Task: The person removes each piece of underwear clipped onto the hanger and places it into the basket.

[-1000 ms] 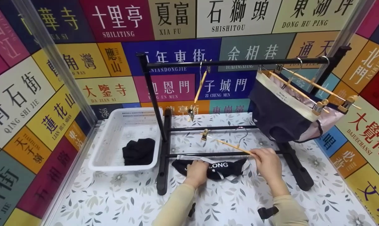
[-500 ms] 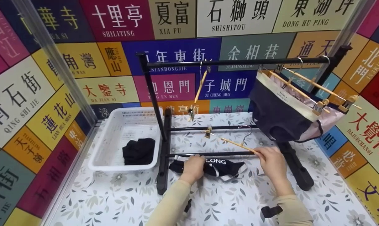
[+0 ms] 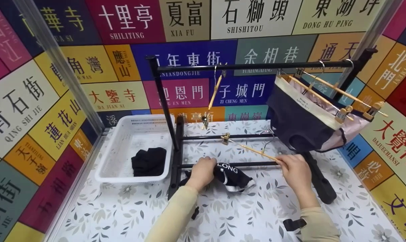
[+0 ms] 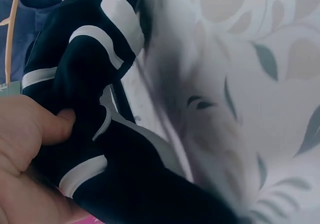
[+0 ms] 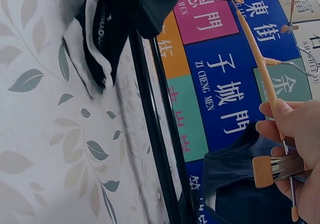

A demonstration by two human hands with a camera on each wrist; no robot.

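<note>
Left grip (image 3: 201, 173) pinched firmly on the black garment (image 3: 234, 178), bunched, by the nearer lower bar (image 3: 260, 164); can't tell from here if it touches the tabletop (image 3: 243, 218). Right grip (image 3: 295, 174) closed round the hanger (image 5: 254, 40) near one end, far clip (image 3: 225, 138) biting nothing. I'd flatten one white-trimmed edge first, then clip its ends evenly, hanger held steady, fabric seated deep.

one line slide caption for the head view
At a black rack, the left hand grips a black-and-white garment while the right hand holds a wooden clip hanger.
</note>
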